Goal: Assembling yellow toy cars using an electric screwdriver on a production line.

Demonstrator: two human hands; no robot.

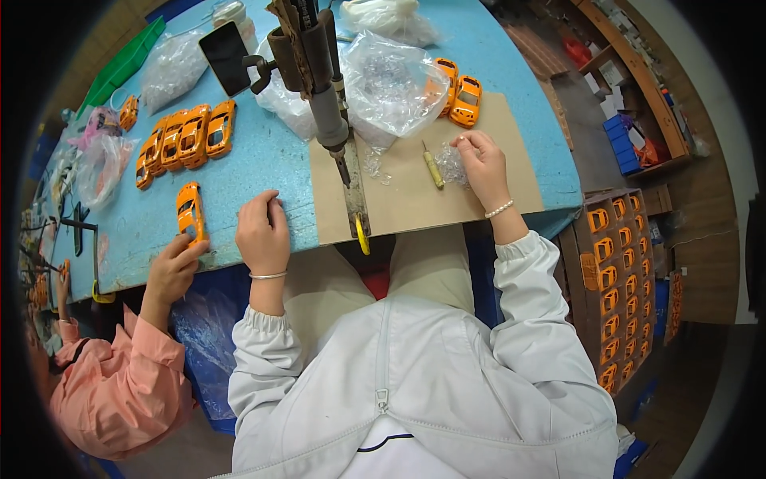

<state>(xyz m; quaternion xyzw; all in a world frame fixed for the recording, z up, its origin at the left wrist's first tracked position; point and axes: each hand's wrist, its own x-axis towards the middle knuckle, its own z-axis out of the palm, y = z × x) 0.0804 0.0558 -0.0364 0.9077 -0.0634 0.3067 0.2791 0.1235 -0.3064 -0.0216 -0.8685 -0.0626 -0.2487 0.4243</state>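
Observation:
My left hand (264,231) rests at the table's front edge, fingers curled in and pressed together; what they hold, if anything, is hidden. Over a small heap of clear plastic pieces (451,166), my right hand (483,169) pinches thumb and fingers together. I cannot make out what is in that pinch. Left of the heap lies a yellowish-green handled tool (433,169) with a thin metal tip. Between my hands, a press-like tool with a pointed tip (333,132) hangs over the brown board (407,203). A few clear bits (375,168) lie beside its metal bar.
Orange toy car bodies (191,136) stand in a row at left, others (466,102) behind my right hand. Clear bags (395,84) of parts sit at the back. At left, a co-worker's hand (171,267) holds an orange car body (190,209). A rack (614,279) of car bodies stands at right.

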